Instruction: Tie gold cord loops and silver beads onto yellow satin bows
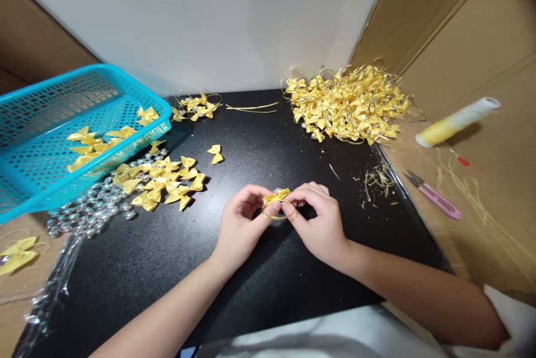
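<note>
A yellow ribbon bow [276,197] with a gold cord loop hanging from it is held above the black table [259,162]. My left hand [247,218] pinches its left side between thumb and fingers. From the other side, my right hand [316,215] is closed on the bow and cord, thumb and forefinger close to the knot. A silvery bead shows just behind the bow. One loose yellow bow [216,153] lies on the table beyond my left hand.
A blue basket [138,90] with bows stands at left, beside silver beads [90,210] and loose bows [165,182]. A heap of corded bows [347,104] sits at back right. Pink-handled snips [439,200], thread clippings [379,179] and a yellow-white roll [458,122] lie right.
</note>
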A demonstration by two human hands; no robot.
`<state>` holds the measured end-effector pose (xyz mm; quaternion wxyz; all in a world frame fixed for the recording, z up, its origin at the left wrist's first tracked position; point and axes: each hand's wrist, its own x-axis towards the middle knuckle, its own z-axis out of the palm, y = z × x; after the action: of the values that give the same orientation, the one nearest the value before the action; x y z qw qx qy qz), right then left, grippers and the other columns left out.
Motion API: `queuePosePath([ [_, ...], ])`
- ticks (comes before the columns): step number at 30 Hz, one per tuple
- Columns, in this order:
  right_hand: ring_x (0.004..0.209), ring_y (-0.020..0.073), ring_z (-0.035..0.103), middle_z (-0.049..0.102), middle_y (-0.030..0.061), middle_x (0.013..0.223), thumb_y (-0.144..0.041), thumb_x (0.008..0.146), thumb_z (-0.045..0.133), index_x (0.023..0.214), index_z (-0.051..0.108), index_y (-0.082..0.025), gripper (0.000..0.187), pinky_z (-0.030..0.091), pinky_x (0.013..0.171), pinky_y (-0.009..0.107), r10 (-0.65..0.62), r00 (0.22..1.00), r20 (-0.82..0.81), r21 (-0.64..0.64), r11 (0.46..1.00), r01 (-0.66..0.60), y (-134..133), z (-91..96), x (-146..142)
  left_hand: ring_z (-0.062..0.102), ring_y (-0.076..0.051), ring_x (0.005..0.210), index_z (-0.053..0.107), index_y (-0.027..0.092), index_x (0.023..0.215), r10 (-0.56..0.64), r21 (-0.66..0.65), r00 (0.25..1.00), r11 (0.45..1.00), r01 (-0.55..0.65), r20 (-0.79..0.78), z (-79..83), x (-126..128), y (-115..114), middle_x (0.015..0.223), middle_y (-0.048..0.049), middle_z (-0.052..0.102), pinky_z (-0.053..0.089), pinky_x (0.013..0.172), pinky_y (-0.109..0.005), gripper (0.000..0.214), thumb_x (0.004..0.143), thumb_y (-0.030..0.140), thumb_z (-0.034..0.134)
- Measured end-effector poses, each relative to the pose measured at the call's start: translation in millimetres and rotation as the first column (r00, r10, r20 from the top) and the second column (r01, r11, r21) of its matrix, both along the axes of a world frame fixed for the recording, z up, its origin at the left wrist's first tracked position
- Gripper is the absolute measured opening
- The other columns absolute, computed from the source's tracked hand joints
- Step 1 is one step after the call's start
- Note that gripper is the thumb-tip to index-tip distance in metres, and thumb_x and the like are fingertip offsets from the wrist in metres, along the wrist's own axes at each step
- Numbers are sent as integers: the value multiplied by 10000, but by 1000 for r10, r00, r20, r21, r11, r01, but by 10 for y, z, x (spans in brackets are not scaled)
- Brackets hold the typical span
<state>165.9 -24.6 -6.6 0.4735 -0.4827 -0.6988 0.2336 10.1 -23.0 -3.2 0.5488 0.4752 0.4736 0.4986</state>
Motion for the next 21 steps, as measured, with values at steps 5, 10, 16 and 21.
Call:
queuePosePath([
  [5, 665, 146, 561, 640, -29, 685, -156, 854, 649, 763, 608, -213, 116, 377, 709, 332, 7, 1000, 18, -22, 1000, -6, -2, 6, 10, 592, -126, 648, 666, 171, 788, -33, 79, 979, 996, 50, -203, 28, -45, 20, 710, -4, 669, 475, 639, -232, 103, 798, 258, 721],
  [10, 647, 143, 553, 618, -33, 650, -166, 849, 643, 736, 603, -213, 129, 380, 705, 332, 15, 1000, 10, -64, 998, -15, -25, 24, -3, 624, -160, 682, 690, 171, 783, 73, 181, 953, 983, -19, -294, -13, -48, -8, 726, -29, 704, 479, 660, -270, 108, 805, 273, 722],
  [16, 609, 130, 535, 581, -42, 605, -150, 830, 627, 670, 576, -206, 178, 370, 681, 323, 36, 999, 3, -80, 996, -36, -44, 57, -28, 631, -150, 679, 677, 186, 789, 114, 311, 948, 950, -17, -296, -53, -49, -32, 735, -18, 709, 490, 676, -277, 60, 819, 224, 713],
  [21, 597, 123, 533, 575, -50, 595, -136, 814, 616, 664, 561, -203, 174, 364, 687, 323, 52, 999, -6, -68, 996, -52, -53, 55, -27, 643, -149, 686, 668, 188, 788, 131, 348, 940, 938, -14, -315, -47, -50, -39, 749, -17, 714, 498, 678, -273, 58, 821, 210, 711],
])
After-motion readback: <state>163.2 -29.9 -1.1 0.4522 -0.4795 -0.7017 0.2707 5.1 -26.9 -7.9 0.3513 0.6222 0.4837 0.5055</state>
